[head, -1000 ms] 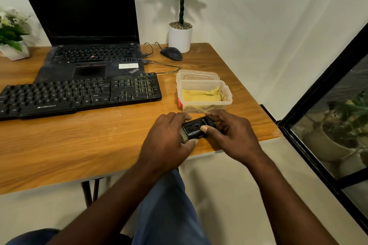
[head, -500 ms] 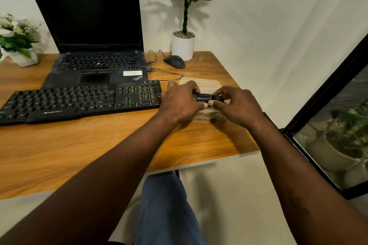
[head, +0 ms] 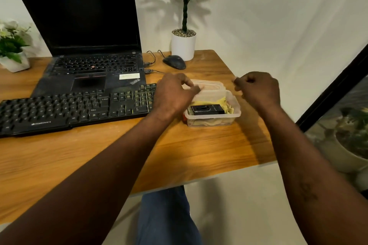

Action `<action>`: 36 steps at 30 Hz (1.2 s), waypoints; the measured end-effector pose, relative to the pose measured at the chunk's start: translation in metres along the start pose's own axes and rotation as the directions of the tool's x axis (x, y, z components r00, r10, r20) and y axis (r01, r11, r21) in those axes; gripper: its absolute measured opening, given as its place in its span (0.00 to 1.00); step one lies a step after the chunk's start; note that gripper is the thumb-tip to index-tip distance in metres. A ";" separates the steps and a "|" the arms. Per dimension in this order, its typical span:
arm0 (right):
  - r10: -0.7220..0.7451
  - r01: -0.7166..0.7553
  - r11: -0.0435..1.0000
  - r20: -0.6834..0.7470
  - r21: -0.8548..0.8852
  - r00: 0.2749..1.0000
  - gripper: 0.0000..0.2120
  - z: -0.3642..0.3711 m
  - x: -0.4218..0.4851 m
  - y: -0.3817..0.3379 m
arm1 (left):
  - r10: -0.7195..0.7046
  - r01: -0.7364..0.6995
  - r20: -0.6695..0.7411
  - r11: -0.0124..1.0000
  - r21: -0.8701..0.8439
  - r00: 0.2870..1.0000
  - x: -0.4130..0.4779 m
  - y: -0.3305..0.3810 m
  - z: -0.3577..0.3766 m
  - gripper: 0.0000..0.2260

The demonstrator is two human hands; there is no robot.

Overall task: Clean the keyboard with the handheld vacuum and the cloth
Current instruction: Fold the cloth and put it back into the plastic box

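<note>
Now the small black handheld vacuum (head: 207, 110) lies flat inside the clear plastic tub (head: 236, 114), on top of the yellow cloth (head: 227, 105), near the right end of the wooden desk (head: 199, 145) and just beside the black keyboard (head: 75, 109). Both hands hover above the tub, holding nothing: the left hand (head: 175, 93) has loosely bent fingers over the tub's left rim, the right hand (head: 256, 89) is curled into an empty fist
</note>
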State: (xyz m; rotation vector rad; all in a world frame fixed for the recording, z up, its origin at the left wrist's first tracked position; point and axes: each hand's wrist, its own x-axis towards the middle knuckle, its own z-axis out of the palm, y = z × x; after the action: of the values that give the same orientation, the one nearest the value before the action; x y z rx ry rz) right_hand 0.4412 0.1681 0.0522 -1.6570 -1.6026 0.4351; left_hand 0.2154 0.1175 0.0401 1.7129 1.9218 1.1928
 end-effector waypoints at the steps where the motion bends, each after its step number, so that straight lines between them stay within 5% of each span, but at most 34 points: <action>1: 0.074 -0.077 0.994 0.034 0.081 0.997 0.15 0.001 0.010 0.006 | -0.031 0.031 -0.018 0.999 -0.020 0.999 0.008 0.001 -0.002 0.15; 4: 0.190 -0.229 0.961 0.233 0.153 0.954 0.17 0.017 0.022 0.022 | -0.165 0.141 0.177 0.980 0.139 0.970 0.030 0.011 -0.001 0.22; 7: 0.172 -0.214 0.966 0.250 0.148 0.953 0.19 0.031 0.023 0.026 | -0.273 0.160 0.347 0.933 0.322 0.897 0.047 0.019 0.011 0.30; 11: 0.157 -0.214 0.957 0.271 0.195 0.950 0.20 0.035 0.025 0.021 | -0.302 0.179 0.330 0.918 0.354 0.894 0.062 0.015 0.021 0.32; 15: 0.133 -0.245 0.891 0.297 0.382 0.946 0.22 0.022 0.015 0.011 | -0.278 0.273 0.159 0.960 0.053 0.947 0.053 0.011 0.012 0.27; 20: 0.015 -0.145 0.775 0.212 0.615 0.977 0.28 0.008 -0.016 0.011 | -0.156 0.104 -0.087 0.898 -0.428 0.984 -0.001 0.003 -0.006 0.26; 25: 0.003 -0.102 0.709 0.141 0.697 0.990 0.29 0.014 -0.051 0.032 | -0.117 0.075 -0.030 0.796 -0.601 0.993 -0.047 -0.015 0.003 0.32; 29: -0.026 -0.058 0.676 0.103 0.735 0.994 0.29 0.018 -0.076 0.039 | -0.026 0.036 0.028 0.879 -0.475 0.999 -0.069 -0.025 0.007 0.33; 36: 0.031 0.028 0.751 -0.078 0.660 0.996 0.07 0.017 -0.096 0.039 | 0.098 -0.078 0.099 0.979 -0.191 0.990 -0.083 -0.025 0.009 0.29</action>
State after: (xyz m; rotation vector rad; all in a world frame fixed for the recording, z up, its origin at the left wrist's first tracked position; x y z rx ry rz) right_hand 0.4413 0.0852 -0.0123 -1.1033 -1.1770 0.8172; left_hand 0.2252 0.0461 -0.0079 1.7407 1.6316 1.2410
